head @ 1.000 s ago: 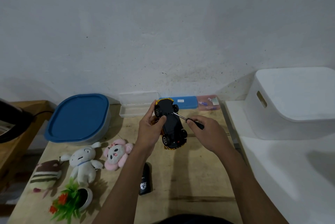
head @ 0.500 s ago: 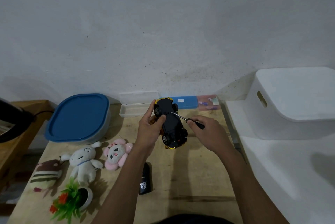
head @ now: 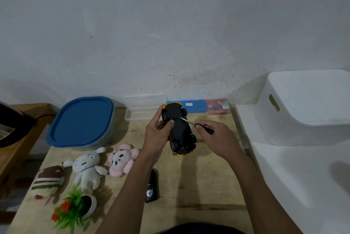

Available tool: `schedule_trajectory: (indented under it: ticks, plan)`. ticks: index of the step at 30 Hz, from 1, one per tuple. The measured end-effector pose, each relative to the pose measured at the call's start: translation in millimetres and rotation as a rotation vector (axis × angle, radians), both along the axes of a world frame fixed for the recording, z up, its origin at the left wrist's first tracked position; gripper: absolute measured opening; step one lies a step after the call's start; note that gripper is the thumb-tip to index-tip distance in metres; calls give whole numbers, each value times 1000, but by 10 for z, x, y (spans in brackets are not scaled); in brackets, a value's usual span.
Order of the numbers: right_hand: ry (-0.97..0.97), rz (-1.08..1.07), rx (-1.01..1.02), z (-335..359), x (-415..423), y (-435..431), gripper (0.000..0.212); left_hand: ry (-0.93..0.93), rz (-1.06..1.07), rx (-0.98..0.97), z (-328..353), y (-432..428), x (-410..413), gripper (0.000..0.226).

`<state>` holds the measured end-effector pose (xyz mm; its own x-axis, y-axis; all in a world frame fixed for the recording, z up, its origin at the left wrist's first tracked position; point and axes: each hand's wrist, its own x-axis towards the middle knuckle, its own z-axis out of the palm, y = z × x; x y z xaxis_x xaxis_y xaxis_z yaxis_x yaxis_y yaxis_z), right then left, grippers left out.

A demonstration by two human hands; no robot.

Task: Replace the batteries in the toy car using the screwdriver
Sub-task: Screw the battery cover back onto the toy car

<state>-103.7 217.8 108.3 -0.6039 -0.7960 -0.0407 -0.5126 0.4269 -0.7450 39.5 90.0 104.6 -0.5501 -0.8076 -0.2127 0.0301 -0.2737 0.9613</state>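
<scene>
In the head view, the toy car [head: 179, 129] is held above the wooden desk [head: 198, 177], turned so that its black underside and four wheels face the camera, with yellow bodywork showing at both ends. It is gripped by the left hand [head: 156, 136], whose grip is closed on the car's left side, thumb laid across the underside. The screwdriver [head: 197, 125] is pinched by its black handle in the closed grip of the right hand [head: 217, 139]; its metal tip is set against the underside near the front wheels. A blue-lidded container [head: 81, 122] is seen at the left, an open clear case [head: 144, 108] and a blue case [head: 195, 106] along the wall. Three plush toys [head: 89, 169], a small potted plant [head: 75, 207] and a black object [head: 151, 186] lie nearer the camera.
</scene>
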Motion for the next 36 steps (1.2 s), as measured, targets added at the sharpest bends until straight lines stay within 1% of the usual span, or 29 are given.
schedule_trajectory:
  ticks: [9,15,21,24,26,30,36]
  plan:
    - [78,21,111,114,-41,-16,24,-21,-10,-41,-1,4,15,66]
    - [136,54,193,304,-43,-41,17,-49,-31,-76,6,7,25,65]
    - [2,115,221,355,-130,-101,20,-59,-40,-89,21,-5,39,65]
    - [-44,132,171,386,-187,-144,15,-69,-48,-96,22,-5,50,65]
    - [-23,151,163,417,-223,-160,17,-73,-52,-103,27,-7,62,64]
    - [100,161,232,487,-258,-207,29,-97,-66,-136,40,-6,80,65]
    - [59,233,259,609,-282,-283,20,-122,-74,-147,41,-25,86,65]
